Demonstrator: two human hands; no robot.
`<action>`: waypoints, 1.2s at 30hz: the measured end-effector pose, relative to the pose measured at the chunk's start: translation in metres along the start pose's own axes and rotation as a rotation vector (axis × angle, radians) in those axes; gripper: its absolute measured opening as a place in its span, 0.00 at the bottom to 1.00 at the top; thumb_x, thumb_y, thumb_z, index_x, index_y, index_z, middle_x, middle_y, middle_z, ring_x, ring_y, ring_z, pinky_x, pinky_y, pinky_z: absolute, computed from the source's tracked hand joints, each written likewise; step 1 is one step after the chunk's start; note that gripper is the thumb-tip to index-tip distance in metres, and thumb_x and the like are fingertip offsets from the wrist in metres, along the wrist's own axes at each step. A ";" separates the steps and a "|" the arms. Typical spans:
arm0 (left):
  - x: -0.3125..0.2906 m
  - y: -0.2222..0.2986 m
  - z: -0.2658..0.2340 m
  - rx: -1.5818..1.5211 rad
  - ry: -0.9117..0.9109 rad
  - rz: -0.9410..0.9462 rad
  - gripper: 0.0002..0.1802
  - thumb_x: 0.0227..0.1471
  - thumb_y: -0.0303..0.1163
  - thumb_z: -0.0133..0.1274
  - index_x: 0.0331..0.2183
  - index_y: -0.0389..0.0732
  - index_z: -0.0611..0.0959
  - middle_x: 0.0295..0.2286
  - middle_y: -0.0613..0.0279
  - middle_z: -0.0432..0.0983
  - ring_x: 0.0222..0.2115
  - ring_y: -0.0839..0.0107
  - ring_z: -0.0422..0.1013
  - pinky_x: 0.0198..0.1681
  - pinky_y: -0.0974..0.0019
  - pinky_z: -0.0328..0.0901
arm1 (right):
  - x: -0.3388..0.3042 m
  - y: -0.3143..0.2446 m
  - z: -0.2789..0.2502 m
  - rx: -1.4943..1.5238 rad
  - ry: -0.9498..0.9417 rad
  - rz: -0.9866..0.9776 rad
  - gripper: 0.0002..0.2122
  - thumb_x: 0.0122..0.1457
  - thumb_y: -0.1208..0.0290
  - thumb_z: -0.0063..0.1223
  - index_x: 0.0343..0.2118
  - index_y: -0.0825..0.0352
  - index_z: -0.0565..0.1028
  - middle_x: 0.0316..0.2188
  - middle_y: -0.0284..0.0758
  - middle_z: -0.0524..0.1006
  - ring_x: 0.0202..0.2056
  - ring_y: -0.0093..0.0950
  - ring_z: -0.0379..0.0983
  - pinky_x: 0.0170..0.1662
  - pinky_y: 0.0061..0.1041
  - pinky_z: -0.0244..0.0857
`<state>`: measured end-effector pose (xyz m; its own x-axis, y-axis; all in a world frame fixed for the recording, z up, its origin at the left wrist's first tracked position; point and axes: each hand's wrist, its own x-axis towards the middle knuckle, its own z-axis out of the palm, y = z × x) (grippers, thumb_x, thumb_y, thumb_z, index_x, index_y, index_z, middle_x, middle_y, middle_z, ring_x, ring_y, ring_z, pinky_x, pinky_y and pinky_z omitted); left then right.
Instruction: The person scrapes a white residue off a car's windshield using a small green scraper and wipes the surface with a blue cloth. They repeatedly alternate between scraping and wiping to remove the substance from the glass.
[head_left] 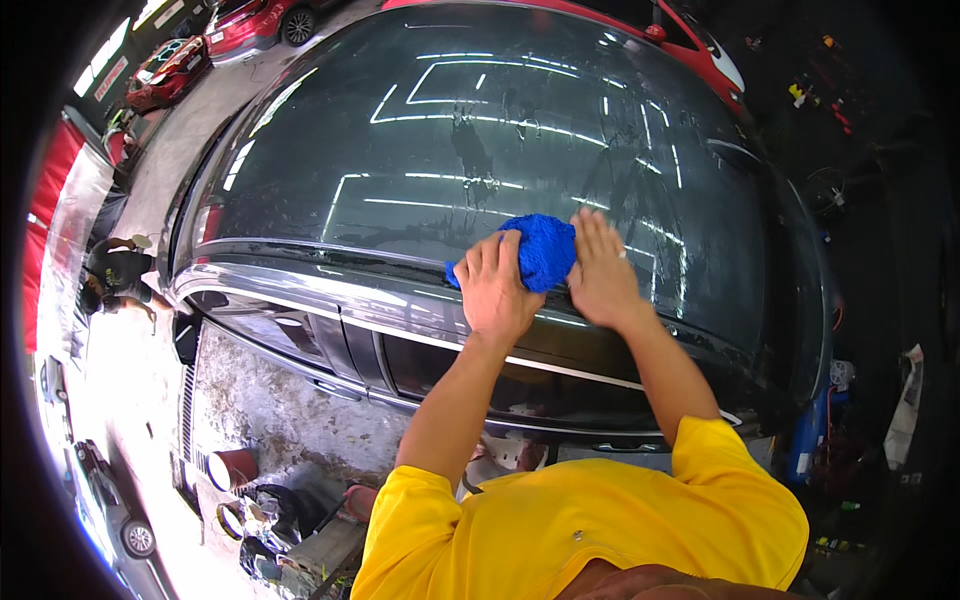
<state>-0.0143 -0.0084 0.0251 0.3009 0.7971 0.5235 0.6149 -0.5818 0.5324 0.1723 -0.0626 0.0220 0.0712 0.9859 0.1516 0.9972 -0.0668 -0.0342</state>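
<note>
A bunched blue microfiber cloth (548,252) lies near the close edge of a dark car's glossy roof (300,195). My left hand (497,290) grips the cloth from its left side, fingers curled over it. Just right of the cloth, my right hand (602,268) is stretched out over the roof, its fingers extended and slightly blurred at the tips. Its thumb side is close against the cloth; whether they touch I cannot tell. Wet streaks and smeary patches mark the roof beyond my hands, among bright reflections of ceiling lights.
The car's side windows and door (360,375) run below my arms. A reddish bucket (233,468) and several cluttered items stand on the floor at lower left. A person (120,272) is at far left. Red cars (168,72) are parked beyond.
</note>
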 end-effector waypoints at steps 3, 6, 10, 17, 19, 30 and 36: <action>0.018 -0.008 0.001 -0.232 0.021 -0.131 0.41 0.35 0.34 0.71 0.54 0.40 0.74 0.49 0.49 0.75 0.51 0.49 0.71 0.54 0.49 0.64 | -0.019 -0.012 -0.003 -0.002 0.054 -0.025 0.32 0.67 0.59 0.40 0.70 0.72 0.53 0.72 0.48 0.50 0.73 0.44 0.43 0.73 0.44 0.37; 0.038 -0.002 -0.012 -0.449 0.042 -0.244 0.43 0.35 0.30 0.70 0.56 0.38 0.73 0.50 0.45 0.75 0.49 0.46 0.73 0.53 0.53 0.68 | 0.001 -0.017 0.001 0.007 0.073 0.003 0.31 0.68 0.58 0.38 0.68 0.72 0.55 0.71 0.48 0.52 0.72 0.44 0.43 0.73 0.44 0.38; 0.054 0.006 -0.007 -0.356 -0.144 -0.207 0.44 0.36 0.38 0.71 0.57 0.45 0.73 0.50 0.46 0.72 0.50 0.44 0.71 0.54 0.42 0.64 | 0.004 -0.026 0.005 -0.006 0.062 0.065 0.30 0.68 0.56 0.36 0.67 0.72 0.58 0.70 0.48 0.54 0.72 0.43 0.43 0.73 0.44 0.38; 0.025 0.039 -0.049 -0.142 -0.092 0.109 0.43 0.39 0.42 0.71 0.57 0.41 0.74 0.61 0.38 0.61 0.63 0.36 0.56 0.64 0.42 0.54 | -0.002 -0.026 -0.002 -0.037 0.038 0.071 0.30 0.69 0.54 0.32 0.67 0.69 0.61 0.69 0.46 0.58 0.73 0.43 0.43 0.73 0.43 0.35; 0.008 0.050 -0.096 -0.550 -0.187 0.193 0.28 0.44 0.30 0.67 0.48 0.37 0.79 0.57 0.43 0.70 0.60 0.46 0.65 0.61 0.50 0.60 | -0.004 -0.022 0.007 -0.022 0.047 0.071 0.30 0.68 0.53 0.34 0.66 0.69 0.62 0.69 0.47 0.57 0.73 0.44 0.42 0.73 0.44 0.35; -0.066 0.104 -0.253 -2.097 -1.238 0.703 0.17 0.51 0.44 0.65 0.28 0.38 0.84 0.46 0.46 0.81 0.54 0.41 0.70 0.57 0.32 0.57 | 0.005 -0.009 0.017 0.004 0.091 0.135 0.29 0.65 0.56 0.39 0.67 0.65 0.61 0.70 0.45 0.54 0.73 0.44 0.42 0.72 0.46 0.38; -0.089 0.093 -0.263 -2.008 -1.141 0.610 0.15 0.52 0.41 0.65 0.33 0.38 0.84 0.45 0.50 0.81 0.52 0.48 0.72 0.56 0.41 0.61 | 0.022 -0.036 0.028 0.022 0.182 0.049 0.29 0.63 0.55 0.42 0.62 0.69 0.68 0.67 0.52 0.59 0.70 0.50 0.47 0.72 0.46 0.41</action>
<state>-0.1757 -0.1754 0.2032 0.6499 -0.1202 0.7504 -0.6227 0.4818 0.6165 0.1375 -0.0343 -0.0013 0.1244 0.9373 0.3256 0.9918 -0.1083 -0.0672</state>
